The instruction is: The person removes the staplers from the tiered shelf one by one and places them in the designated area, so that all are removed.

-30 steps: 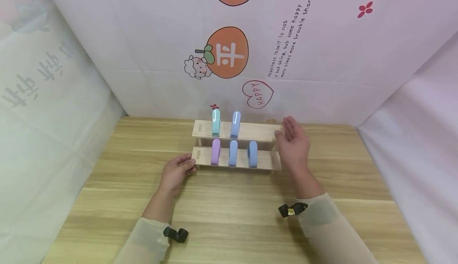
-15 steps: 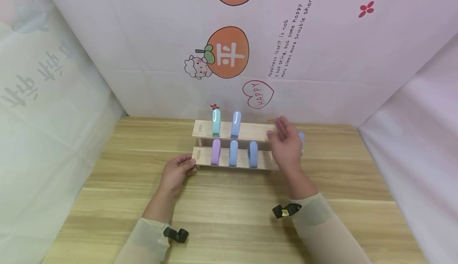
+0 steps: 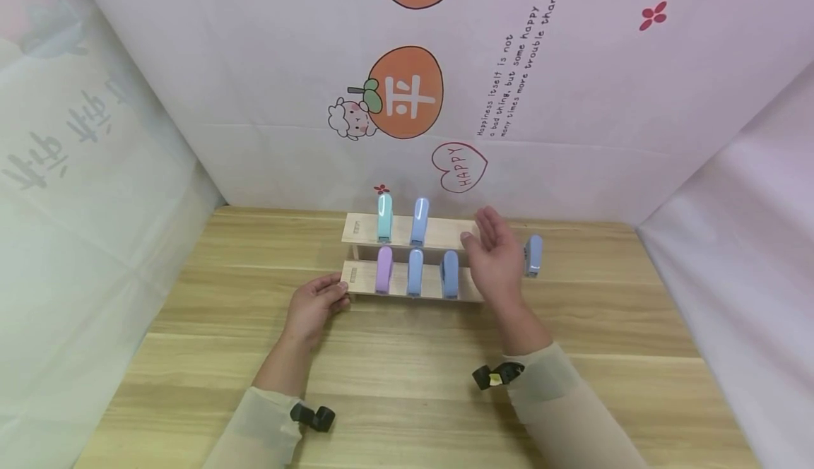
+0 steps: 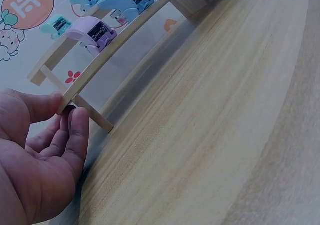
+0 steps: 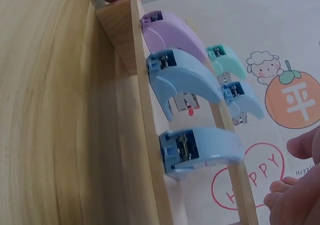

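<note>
A two-tier wooden rack (image 3: pixel 439 231) stands on the table. Small staplers line it: a mint stapler (image 3: pixel 384 218) and a periwinkle stapler (image 3: pixel 420 222) on the upper tier, with a purple stapler (image 3: pixel 384 271), a blue stapler (image 3: pixel 415 272) and another blue stapler (image 5: pixel 200 150) below. My left hand (image 3: pixel 316 308) pinches the lower tier's left end between thumb and fingers. Over the rack's right end is my right hand (image 3: pixel 499 264), fingers extended and nothing held; whether it touches the wood I cannot tell. Just right of it, a further blue stapler (image 3: pixel 533 256) sits apart from the rack.
The wood-grain table (image 3: pixel 407 384) runs up to a printed white cloth (image 3: pixel 553 179) close behind the rack. More white cloth hangs at the left and right sides. A small black device (image 3: pixel 496 377) is worn on each wrist.
My right hand has moved left across the rack's right end, uncovering the blue stapler on its right that it hid before. My left hand and the staplers on the rack stay put.
</note>
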Demonstrator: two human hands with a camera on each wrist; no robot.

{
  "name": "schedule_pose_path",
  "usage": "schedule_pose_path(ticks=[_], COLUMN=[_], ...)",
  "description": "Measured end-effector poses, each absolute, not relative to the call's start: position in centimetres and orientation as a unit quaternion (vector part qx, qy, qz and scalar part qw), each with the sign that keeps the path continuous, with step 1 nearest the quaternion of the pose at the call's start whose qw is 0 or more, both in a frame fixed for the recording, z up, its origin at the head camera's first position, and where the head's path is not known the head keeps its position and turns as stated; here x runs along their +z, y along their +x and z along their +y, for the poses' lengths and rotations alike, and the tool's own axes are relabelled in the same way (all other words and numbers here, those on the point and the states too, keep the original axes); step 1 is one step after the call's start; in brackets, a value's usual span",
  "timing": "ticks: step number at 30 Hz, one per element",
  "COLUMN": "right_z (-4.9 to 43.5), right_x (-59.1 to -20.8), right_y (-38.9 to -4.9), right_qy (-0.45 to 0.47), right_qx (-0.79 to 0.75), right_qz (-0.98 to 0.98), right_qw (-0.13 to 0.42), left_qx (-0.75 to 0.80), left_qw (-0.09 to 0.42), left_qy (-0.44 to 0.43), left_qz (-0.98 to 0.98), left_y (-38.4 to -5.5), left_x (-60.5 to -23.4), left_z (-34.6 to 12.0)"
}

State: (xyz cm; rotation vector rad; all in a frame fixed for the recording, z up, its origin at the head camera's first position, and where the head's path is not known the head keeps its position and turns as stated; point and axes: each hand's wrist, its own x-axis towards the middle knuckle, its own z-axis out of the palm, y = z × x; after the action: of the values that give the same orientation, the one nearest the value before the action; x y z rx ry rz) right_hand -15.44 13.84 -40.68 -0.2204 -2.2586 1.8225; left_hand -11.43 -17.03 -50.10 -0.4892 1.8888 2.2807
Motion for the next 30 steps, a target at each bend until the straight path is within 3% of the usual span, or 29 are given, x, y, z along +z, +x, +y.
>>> schedule_pose_path(ticks=[30], right_z=[10.4], right_x=[-40.8], right_y=[-15.7], right_qy=[-0.022], right_qx=[0.616], right_qz=[-0.782], right_qw=[0.092], left_qx=[0.772], left_qw=[0.07], left_qy=[-0.162], left_qz=[0.611], left_y=[-11.5], left_x=[-50.3], left_z=[-17.1])
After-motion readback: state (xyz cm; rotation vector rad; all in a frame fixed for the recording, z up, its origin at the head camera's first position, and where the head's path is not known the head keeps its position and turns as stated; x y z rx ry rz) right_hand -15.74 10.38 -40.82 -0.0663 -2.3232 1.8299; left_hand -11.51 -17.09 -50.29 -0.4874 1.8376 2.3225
